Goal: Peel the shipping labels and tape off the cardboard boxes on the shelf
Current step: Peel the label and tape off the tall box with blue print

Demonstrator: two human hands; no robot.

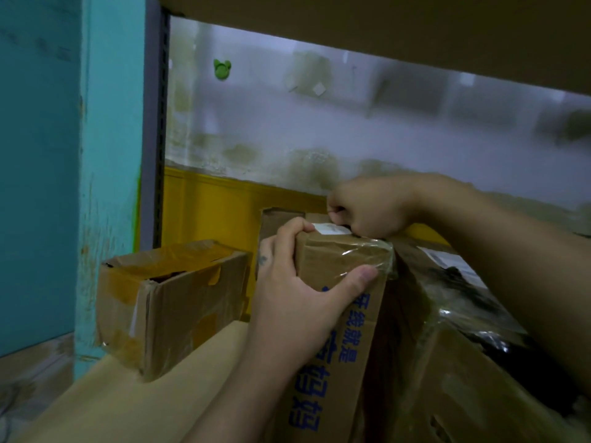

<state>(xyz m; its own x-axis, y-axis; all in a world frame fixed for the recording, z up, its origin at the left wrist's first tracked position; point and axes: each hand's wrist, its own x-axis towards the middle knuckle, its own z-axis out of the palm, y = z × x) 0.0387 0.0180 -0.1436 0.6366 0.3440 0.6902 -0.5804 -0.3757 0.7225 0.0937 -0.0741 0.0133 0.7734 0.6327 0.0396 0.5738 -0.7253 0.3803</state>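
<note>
We're counting three cardboard boxes on the shelf point(128, 394). Our left grip point(294, 289) is clamping the top of the blue-printed box point(345, 314), which has wrinkly clear tape point(361, 254) banding it. Our right grip point(367, 209) is pinching the white label point(332, 229) on top. The open taped box point(169, 302) is sitting at the shelf's left edge, insides too dark to tell. The shiny wrapped box point(463, 346) is crowding in on the right.

Blue Chinese characters point(358, 327) run down the side of the brown cardboard box point(335, 260). A small column reads 線就是, and beside it stand larger ones ending 妈妈. The white label point(332, 228) on its top edge carries print too blurred to read.
</note>
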